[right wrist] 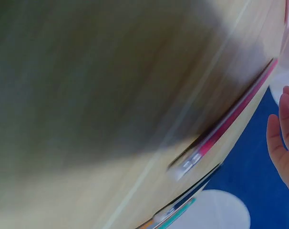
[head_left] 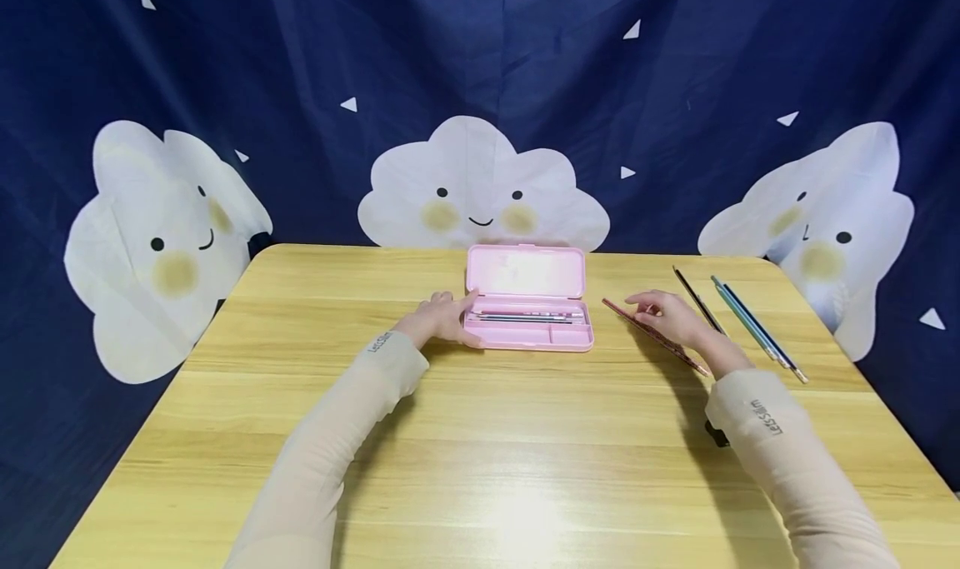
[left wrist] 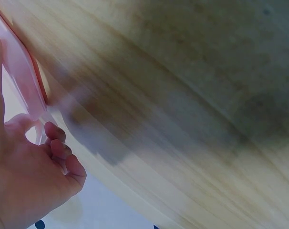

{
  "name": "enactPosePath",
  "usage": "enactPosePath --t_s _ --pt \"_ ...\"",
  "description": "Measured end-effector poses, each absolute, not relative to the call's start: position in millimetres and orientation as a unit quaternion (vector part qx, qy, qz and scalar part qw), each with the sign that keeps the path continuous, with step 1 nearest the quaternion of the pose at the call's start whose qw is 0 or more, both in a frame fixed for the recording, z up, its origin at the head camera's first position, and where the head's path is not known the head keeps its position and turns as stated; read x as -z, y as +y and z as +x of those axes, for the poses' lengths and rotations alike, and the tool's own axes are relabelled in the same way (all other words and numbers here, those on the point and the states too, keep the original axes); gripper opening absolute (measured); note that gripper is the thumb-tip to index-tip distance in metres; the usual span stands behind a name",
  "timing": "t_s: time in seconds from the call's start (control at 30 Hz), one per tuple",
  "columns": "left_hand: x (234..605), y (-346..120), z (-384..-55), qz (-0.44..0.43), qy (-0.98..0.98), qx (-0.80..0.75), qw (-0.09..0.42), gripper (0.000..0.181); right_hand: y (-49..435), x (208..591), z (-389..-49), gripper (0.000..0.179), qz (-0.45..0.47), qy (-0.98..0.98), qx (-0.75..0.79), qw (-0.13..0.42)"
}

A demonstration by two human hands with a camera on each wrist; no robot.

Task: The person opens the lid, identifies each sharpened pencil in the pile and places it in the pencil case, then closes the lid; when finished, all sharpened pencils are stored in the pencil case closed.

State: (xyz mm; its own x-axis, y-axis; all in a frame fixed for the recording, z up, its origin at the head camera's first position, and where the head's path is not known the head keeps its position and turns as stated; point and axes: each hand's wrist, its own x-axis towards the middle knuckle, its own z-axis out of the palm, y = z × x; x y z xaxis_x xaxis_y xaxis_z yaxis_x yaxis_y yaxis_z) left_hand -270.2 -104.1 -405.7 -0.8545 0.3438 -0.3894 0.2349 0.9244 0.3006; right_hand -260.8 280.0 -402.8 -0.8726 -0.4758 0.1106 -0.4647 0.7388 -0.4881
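Observation:
A pink pencil case [head_left: 528, 336] lies with its lid raised toward the back, several pencils [head_left: 528, 317] in its long rear compartment. At its left end my left hand [head_left: 444, 317] grips the case, thumb at the front corner and index finger toward the back. In the left wrist view, the other fingers [left wrist: 75, 167] curl beside the pink case [left wrist: 23, 67]. My right hand [head_left: 670, 317] hovers over red pencils [head_left: 686, 357] lying slantwise right of the case. In the right wrist view, its loosely bent fingers [right wrist: 287, 117] stand apart from the red pencils [right wrist: 230, 117].
Right of the red pencils lie a dark pencil [head_left: 693, 292] and blue-green pencils [head_left: 750, 323], near the right edge of the wooden table [head_left: 420, 486]. A small black object [head_left: 716, 434] shows partly beneath the right sleeve. A dark blue cloud-print curtain [head_left: 300, 52] hangs behind.

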Motion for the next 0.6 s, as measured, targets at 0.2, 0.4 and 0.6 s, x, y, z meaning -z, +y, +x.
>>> enactPosePath --t_s 0.2,0.4,0.6 --pt "405.2 -103.7 -269.8 0.155 0.956 -0.116 0.219 0.105 303.7 401.1 -255.5 0.031 -0.212 0.944 0.253 0.028" --pt "405.5 -104.2 -270.5 0.155 0.956 -0.116 0.218 0.105 322.5 401.8 -251.6 0.030 -0.182 0.948 0.260 0.013" --pt "405.2 -104.5 -269.9 0.152 0.957 -0.116 0.220 0.105 338.5 403.0 -248.1 0.028 -0.164 0.956 0.241 -0.019"
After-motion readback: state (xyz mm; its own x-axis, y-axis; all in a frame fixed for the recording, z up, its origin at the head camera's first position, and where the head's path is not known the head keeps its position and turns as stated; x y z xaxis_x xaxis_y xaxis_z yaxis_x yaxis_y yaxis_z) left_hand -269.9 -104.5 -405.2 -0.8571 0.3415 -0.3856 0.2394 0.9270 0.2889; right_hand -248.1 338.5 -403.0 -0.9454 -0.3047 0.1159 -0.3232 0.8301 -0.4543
